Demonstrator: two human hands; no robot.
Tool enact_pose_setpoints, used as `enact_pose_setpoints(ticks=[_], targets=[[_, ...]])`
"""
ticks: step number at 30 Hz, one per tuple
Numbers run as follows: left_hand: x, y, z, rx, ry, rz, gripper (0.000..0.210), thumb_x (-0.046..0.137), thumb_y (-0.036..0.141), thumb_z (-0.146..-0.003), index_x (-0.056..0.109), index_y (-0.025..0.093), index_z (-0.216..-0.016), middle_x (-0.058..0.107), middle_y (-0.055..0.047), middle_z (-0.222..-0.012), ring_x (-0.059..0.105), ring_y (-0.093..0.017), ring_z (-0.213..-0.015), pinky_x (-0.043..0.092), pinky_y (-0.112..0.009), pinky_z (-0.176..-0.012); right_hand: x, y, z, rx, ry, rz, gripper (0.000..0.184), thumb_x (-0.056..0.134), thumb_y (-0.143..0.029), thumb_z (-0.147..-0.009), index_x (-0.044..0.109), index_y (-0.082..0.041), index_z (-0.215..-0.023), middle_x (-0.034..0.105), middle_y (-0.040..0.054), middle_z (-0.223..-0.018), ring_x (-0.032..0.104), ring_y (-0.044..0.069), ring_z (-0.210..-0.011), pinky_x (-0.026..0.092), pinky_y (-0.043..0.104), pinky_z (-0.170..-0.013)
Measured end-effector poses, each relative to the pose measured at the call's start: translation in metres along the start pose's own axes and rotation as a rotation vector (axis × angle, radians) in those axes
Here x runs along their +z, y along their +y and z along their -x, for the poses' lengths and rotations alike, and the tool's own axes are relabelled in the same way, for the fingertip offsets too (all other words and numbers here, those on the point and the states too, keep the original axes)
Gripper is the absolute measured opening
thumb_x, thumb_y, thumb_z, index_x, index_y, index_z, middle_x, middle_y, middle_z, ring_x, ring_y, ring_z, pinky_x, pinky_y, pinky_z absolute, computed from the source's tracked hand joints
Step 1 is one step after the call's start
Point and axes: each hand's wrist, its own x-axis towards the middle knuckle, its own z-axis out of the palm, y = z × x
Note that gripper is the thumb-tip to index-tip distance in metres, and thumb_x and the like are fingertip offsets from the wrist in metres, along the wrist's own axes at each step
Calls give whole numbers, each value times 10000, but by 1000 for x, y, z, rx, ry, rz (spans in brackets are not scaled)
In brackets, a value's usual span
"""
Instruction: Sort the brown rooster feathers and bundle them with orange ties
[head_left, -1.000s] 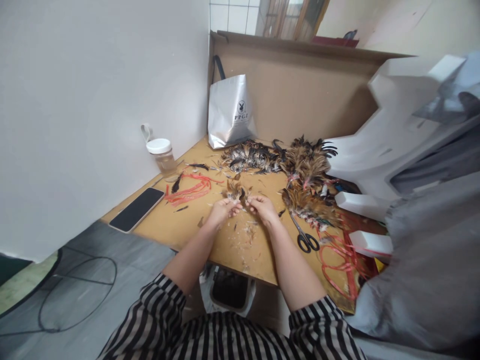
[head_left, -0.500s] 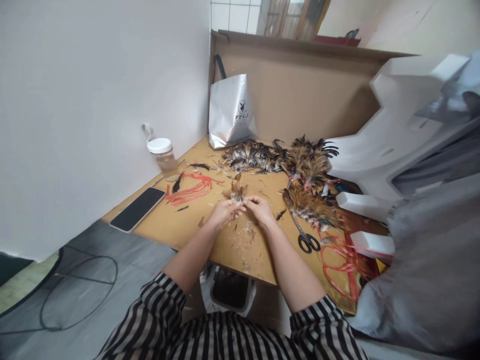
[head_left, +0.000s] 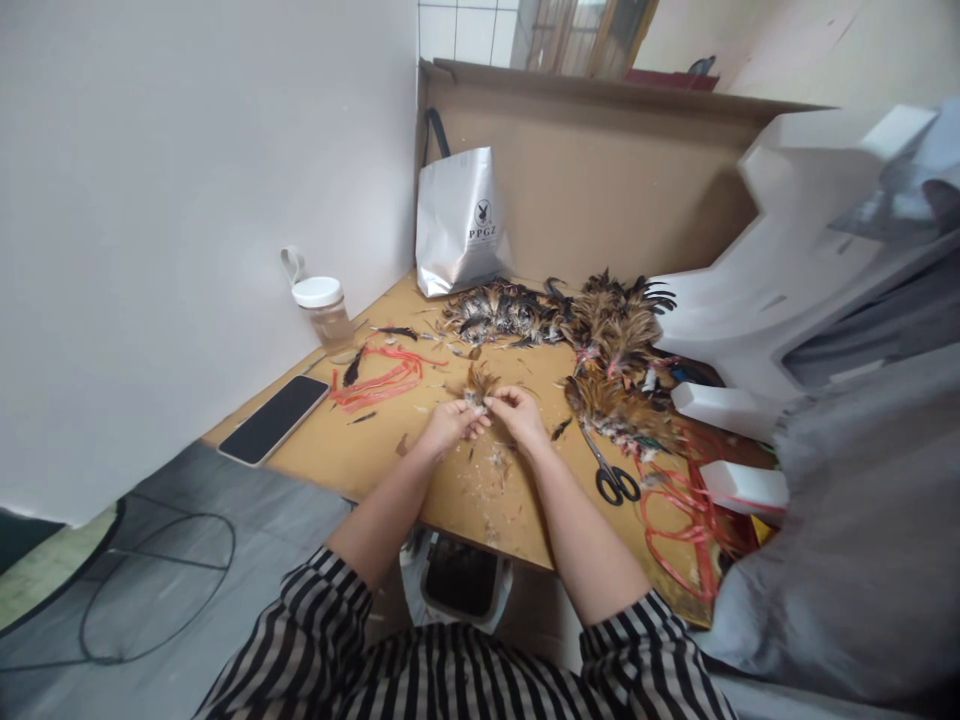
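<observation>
A small bunch of brown feathers (head_left: pixel 478 382) points away from me, its pale base between my two hands. My left hand (head_left: pixel 454 424) is closed around that base from the left. From the right, the thumb and forefinger of my right hand (head_left: pixel 517 413) pinch the same base; the exact thing under these fingertips is too small to make out. Larger feather bundles (head_left: pixel 615 335) and another brown bundle (head_left: pixel 619 408) lie to the right, some bound with pink-red strips. Black-handled scissors (head_left: pixel 616 484) rest right of my right forearm.
Red plastic strips (head_left: pixel 382 383) lie at left, with more red ribbon (head_left: pixel 697 540) at right. A phone (head_left: pixel 276 418), a lidded jar (head_left: pixel 324 308) and a silver bag (head_left: pixel 459 225) edge the table (head_left: pixel 420 490). A dark feather pile (head_left: pixel 510 312) is behind. Below stands a bin (head_left: pixel 461 585).
My hands stay almost in place on the feather bunch. Its feathers now spread slightly wider above my fingers. The right fingertips have shifted a little.
</observation>
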Motion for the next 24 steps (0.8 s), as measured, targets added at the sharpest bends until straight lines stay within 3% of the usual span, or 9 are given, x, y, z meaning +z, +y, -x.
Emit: enact_pose_setpoints(ticks=[3, 11, 18, 24], targets=[[0, 0, -1, 5, 20, -11, 304, 681, 402, -609, 591, 116, -662, 593, -31, -510, 492, -69, -429, 349, -180, -427, -1, -5, 1, -129, 109, 54, 260, 652, -382, -612, 560, -174, -739, 557, -8, -622, 468, 109, -545, 387, 237, -553], [1, 0, 0, 10, 0, -13, 302, 694, 392, -600, 588, 114, -652, 596, -30, -526, 492, -73, -431, 350, -194, -438, 2, 2, 0, -268, 79, 189, 206, 626, -376, -639, 602, -177, -685, 559, 14, -686, 475, 118, -593, 398, 256, -604], [1, 5, 4, -56, -26, 141, 294, 727, 337, -584, 607, 96, -703, 623, -42, -612, 490, -44, -469, 348, -159, -454, -1, -1, 0, -89, 9, -77, 247, 659, -389, -612, 576, -165, -670, 558, -14, -603, 461, 96, -532, 366, 231, -548], [-2, 1, 2, -67, -34, 197, 264, 725, 292, -604, 607, 79, -705, 621, -39, -619, 499, -33, -467, 353, -134, -439, -4, -4, -1, 16, -6, -313, 243, 681, -361, -599, 531, -173, -623, 441, -66, -458, 350, 62, -419, 266, 203, -441]])
